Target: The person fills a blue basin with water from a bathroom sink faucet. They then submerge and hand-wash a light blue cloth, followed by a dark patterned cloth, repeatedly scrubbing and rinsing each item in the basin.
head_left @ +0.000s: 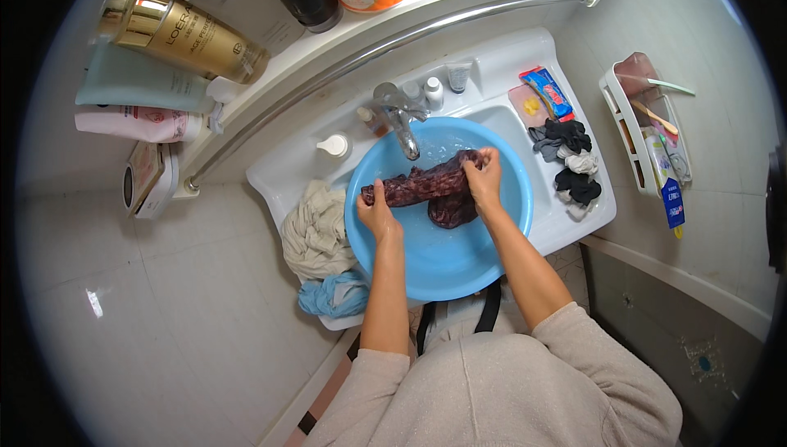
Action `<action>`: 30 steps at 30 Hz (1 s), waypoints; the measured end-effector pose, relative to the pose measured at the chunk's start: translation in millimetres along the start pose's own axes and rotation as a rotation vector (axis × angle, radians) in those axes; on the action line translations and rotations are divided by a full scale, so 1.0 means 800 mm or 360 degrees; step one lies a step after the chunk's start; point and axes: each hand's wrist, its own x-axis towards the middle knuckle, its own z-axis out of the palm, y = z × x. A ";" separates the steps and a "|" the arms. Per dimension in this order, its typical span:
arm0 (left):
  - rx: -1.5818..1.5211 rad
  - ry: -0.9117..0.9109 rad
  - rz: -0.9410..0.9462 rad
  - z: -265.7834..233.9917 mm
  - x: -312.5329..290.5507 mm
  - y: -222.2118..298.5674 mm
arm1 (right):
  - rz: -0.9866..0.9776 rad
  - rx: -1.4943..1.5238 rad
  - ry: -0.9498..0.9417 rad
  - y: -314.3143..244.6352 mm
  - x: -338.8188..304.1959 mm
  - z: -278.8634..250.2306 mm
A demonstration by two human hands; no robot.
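Note:
A wet, dark maroon piece of cloth (430, 185) stretches between my two hands, over a light blue basin (426, 271). My left hand (379, 213) grips its left end near the basin's left rim. At the other end, my right hand (484, 178) is closed on the cloth, and a bunched part hangs down beside it toward the water. The basin stands in the white sink, with some water in it. Above its far rim, the chrome faucet (400, 119) points its spout down behind the cloth.
Beige cloth (316, 230) and light blue cloth (334, 295) lie on the sink's left side. Several dark and white small garments (574, 164) sit at right, below a blue-and-red packet (548, 93). A white pump bottle (334, 146) stands at the back left. A metal rail (393, 33) runs under the shelf.

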 end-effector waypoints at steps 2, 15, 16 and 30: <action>0.0296 -0.0047 0.0070 -0.013 0.012 -0.015 | 0.0122 0.0020 -0.0116 -0.007 -0.002 -0.002; 0.1071 -0.0967 -0.0384 -0.039 -0.006 0.029 | 0.0300 -0.0344 -0.1087 -0.046 -0.014 -0.018; 0.1371 -0.1019 -0.0223 -0.044 -0.010 0.054 | 0.0242 -0.0308 -0.1079 -0.060 -0.023 -0.029; 0.1364 -0.1742 -0.0107 -0.093 -0.042 0.120 | -0.0490 -0.1159 -0.1406 -0.115 -0.093 -0.082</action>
